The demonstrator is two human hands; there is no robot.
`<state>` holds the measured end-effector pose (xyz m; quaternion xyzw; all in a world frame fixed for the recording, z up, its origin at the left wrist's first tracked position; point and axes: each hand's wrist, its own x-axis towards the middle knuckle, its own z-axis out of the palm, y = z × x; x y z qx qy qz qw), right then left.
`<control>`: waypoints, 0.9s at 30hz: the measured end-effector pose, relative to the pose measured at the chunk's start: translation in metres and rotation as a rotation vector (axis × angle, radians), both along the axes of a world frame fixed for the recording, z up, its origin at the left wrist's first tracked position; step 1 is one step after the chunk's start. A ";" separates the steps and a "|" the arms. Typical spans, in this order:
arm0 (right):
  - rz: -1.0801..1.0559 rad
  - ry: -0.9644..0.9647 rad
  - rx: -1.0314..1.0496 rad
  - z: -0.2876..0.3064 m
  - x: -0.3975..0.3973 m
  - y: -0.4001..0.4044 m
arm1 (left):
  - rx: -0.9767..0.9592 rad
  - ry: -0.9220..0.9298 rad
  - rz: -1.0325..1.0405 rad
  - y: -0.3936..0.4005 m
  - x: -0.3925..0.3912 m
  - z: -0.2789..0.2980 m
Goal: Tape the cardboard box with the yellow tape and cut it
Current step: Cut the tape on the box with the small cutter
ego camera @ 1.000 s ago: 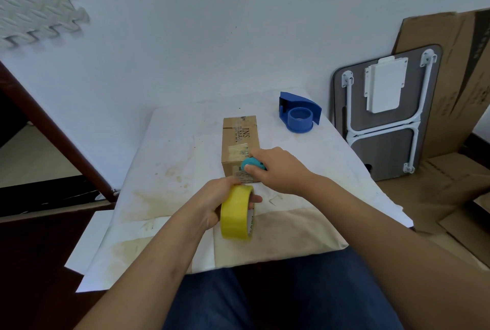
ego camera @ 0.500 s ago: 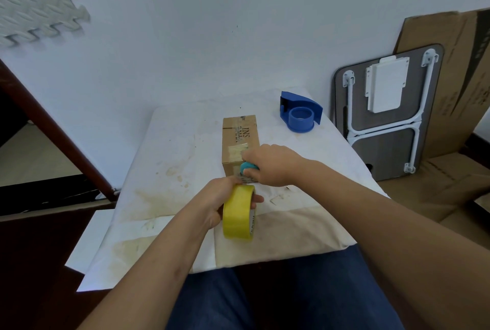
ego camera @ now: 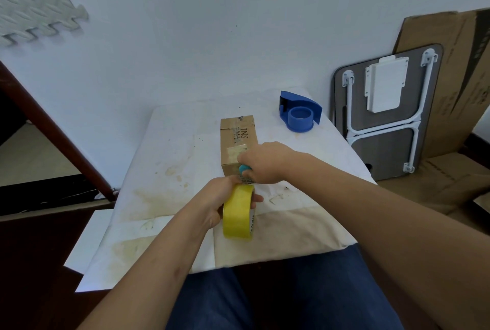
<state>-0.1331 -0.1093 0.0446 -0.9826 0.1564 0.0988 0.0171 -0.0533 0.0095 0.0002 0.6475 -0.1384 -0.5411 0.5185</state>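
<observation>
Cardboard box [ego camera: 238,141] lies at frame centre on the stained white table cover [ego camera: 169,170], long axis running toward the wall, near end facing the person. Yellow tape roll [ego camera: 238,211] stands on edge just below the box's near end, gripped by the left hand [ego camera: 222,199], fingers wrapped around the roll and thumb on its rim. Right hand [ego camera: 265,162] is closed around a small teal tool [ego camera: 244,169], held against the box's near top edge. Blue tape dispenser [ego camera: 299,112] sits upper right, well apart from the box. Open cover remains left of the box; the table's near edge [ego camera: 265,258] lies just below the roll
</observation>
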 end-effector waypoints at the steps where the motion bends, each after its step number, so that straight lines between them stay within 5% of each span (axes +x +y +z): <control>1: 0.002 0.002 -0.001 0.000 0.000 0.000 | -0.001 0.001 -0.002 0.000 0.000 0.000; 20: -0.051 0.111 0.057 0.003 0.006 -0.017 | 0.014 0.037 -0.024 0.003 0.007 0.001; 24: -0.108 -0.029 0.266 0.013 -0.002 -0.023 | 0.018 0.053 -0.026 0.004 0.008 0.000; 27: -0.249 -0.316 0.514 0.019 -0.011 -0.035 | 0.024 0.068 -0.034 0.004 0.009 0.000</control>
